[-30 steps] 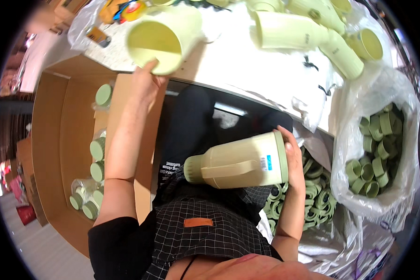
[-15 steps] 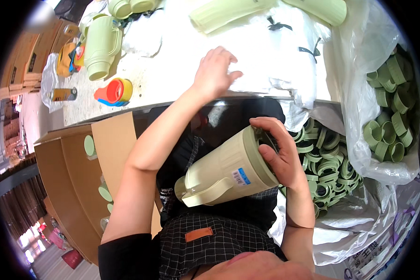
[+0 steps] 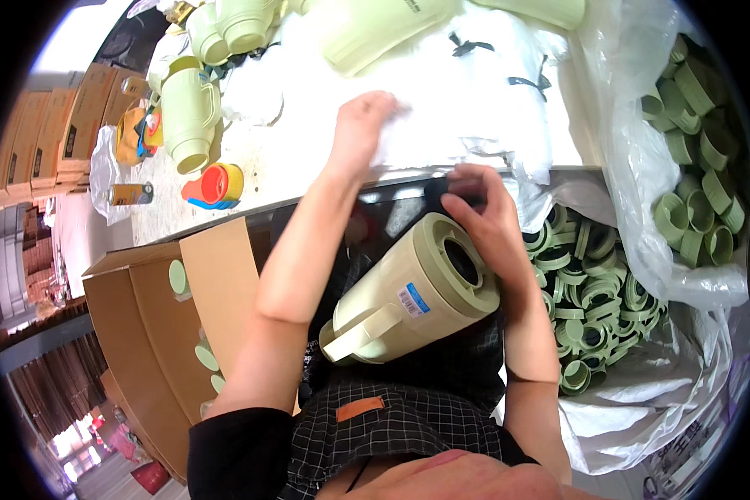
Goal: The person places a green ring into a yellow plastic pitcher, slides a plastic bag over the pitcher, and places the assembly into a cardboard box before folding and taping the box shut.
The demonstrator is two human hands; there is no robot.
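Pale green plastic forms the flask (image 3: 383, 287), which is laid aslant on the lap, its handle (image 3: 362, 332) turned toward the body and its broad end, pierced by a dark round opening, raised toward the right. By this placing, its weight is apparently borne by the thighs rather than by the fingers. Just beside the broad end, the right hand (image 3: 490, 215) is held with its grip curved and the thumb parted from the fingers; whether the dark patch between them is grasped or merely lies behind cannot be told. The left hand (image 3: 360, 129) is extended over white wrapped bundles (image 3: 433, 117) on the bench (image 3: 165, 202); its grip is bent but blurred, and its contents, if any, cannot be told. Loose green rings (image 3: 596, 308) are heaped in a white sack (image 3: 633, 437) at the right, presumably so placed for short reach; green bands (image 3: 702, 212) are kept together beyond by a clear plastic bag (image 3: 629, 158). At the left, round green-topped pieces (image 3: 177, 277) are contained in a cardboard box (image 3: 137, 358), whose near flap is folded outward, probably for access. A second flask (image 3: 187, 112) is stationed farther back, probably to leave the front edge unobstructed.
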